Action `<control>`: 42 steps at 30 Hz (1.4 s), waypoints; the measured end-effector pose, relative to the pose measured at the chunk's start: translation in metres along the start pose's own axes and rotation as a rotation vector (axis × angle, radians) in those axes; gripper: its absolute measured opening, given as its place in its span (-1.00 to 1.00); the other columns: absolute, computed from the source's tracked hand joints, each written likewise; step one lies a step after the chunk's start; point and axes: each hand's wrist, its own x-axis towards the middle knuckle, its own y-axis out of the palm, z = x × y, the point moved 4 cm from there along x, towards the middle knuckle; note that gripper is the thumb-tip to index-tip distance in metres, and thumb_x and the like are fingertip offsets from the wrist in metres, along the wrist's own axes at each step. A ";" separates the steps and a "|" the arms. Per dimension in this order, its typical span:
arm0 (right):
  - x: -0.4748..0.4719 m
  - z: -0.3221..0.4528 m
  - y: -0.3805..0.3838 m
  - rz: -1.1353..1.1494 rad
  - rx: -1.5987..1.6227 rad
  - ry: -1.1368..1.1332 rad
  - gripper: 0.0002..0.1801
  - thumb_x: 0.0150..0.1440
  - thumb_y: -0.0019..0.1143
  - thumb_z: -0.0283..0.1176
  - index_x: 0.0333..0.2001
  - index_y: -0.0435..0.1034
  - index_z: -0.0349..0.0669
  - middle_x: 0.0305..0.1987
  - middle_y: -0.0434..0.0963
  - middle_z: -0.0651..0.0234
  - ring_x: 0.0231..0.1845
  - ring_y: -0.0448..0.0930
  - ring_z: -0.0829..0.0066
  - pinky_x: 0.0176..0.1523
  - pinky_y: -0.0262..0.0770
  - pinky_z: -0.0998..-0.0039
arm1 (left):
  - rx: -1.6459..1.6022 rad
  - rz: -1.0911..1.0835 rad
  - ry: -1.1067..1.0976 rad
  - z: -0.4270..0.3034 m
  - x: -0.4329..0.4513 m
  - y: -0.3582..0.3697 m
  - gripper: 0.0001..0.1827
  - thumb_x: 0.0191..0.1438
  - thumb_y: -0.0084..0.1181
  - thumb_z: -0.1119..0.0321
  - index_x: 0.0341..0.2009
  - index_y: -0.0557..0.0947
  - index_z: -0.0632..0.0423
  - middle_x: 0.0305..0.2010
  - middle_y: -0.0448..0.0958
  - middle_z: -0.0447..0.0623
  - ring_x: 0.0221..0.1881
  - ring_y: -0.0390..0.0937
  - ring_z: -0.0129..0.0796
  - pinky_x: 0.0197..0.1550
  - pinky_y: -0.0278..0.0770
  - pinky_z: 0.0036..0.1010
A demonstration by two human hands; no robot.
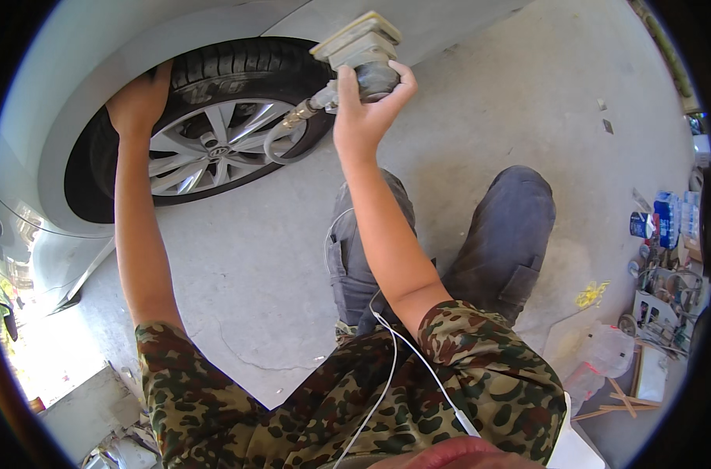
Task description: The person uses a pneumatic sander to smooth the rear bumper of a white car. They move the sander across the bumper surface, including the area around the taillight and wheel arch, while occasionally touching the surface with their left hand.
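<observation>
My right hand (372, 111) grips a pneumatic sander (370, 58) by its round dark body, its flat rectangular pad tilted up near the car's lower panel. An air hose (282, 153) with a brass-coloured coupling (299, 113) runs from the sander in front of the wheel. My left hand (137, 105) reaches into the wheel arch at the top of the tyre (244, 67); its fingers are mostly hidden there. The alloy wheel (217, 153) sits inside the silver-grey fender (80, 76) of the car.
My knees are over the concrete floor (261, 252). At the right stand a wheeled cart (654, 311) with tools, blue packages (666, 217), a clear plastic bottle (607, 352) and wooden strips (622, 398). Debris (121, 448) lies at the lower left. A white cable (414, 352) hangs across my shirt.
</observation>
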 end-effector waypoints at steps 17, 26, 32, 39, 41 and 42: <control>0.007 -0.088 -0.073 -0.314 0.110 0.301 -0.36 0.15 0.38 -0.52 0.20 0.16 -0.27 0.07 0.36 0.18 -0.08 0.51 0.47 -0.08 0.58 0.40 | 0.007 0.009 0.031 0.007 -0.001 0.007 -0.38 0.25 0.13 -0.19 0.07 0.71 0.11 0.13 0.65 0.24 0.14 0.57 0.30 0.19 0.48 0.06; 0.020 0.017 -0.006 -0.077 -0.357 -0.287 -0.36 0.02 0.46 -0.53 0.17 0.32 -0.21 0.16 0.34 0.17 0.19 0.41 0.24 0.30 0.34 0.22 | -0.064 0.044 0.001 0.008 0.000 0.006 -0.39 0.25 0.14 -0.18 0.09 0.71 0.10 0.15 0.65 0.22 0.17 0.55 0.29 0.23 0.45 0.06; 0.023 -0.046 -0.048 -0.236 -0.101 0.098 -0.39 0.04 0.43 -0.56 0.15 0.32 -0.23 0.18 0.36 0.14 0.23 0.40 0.17 0.29 0.36 0.18 | -0.071 0.050 -0.024 0.006 0.001 0.002 -0.42 0.25 0.17 -0.14 0.09 0.71 0.10 0.14 0.66 0.22 0.16 0.57 0.27 0.22 0.48 0.00; 0.023 -0.131 -0.099 -0.385 0.134 0.343 -0.39 0.13 0.40 -0.53 0.20 0.26 -0.24 0.01 0.45 0.26 -0.13 0.53 0.50 -0.07 0.55 0.42 | -0.105 0.047 -0.036 0.012 0.000 0.009 -0.41 0.27 0.15 -0.14 0.12 0.70 0.11 0.18 0.65 0.21 0.20 0.56 0.25 0.26 0.45 -0.03; 0.023 -0.138 -0.106 -0.410 0.177 0.388 -0.39 0.12 0.41 -0.52 0.20 0.27 -0.24 0.02 0.45 0.26 -0.13 0.53 0.51 -0.09 0.55 0.43 | -0.086 0.047 -0.045 0.014 -0.001 0.011 -0.40 0.27 0.15 -0.14 0.13 0.69 0.11 0.20 0.64 0.21 0.23 0.54 0.25 0.29 0.42 -0.03; 0.024 -0.138 -0.106 -0.401 0.160 0.389 -0.39 0.12 0.41 -0.51 0.19 0.28 -0.24 0.03 0.45 0.26 -0.10 0.52 0.49 -0.05 0.54 0.41 | -0.090 0.056 -0.043 0.015 -0.001 0.011 -0.39 0.28 0.14 -0.14 0.14 0.69 0.12 0.21 0.63 0.22 0.24 0.53 0.25 0.31 0.41 -0.03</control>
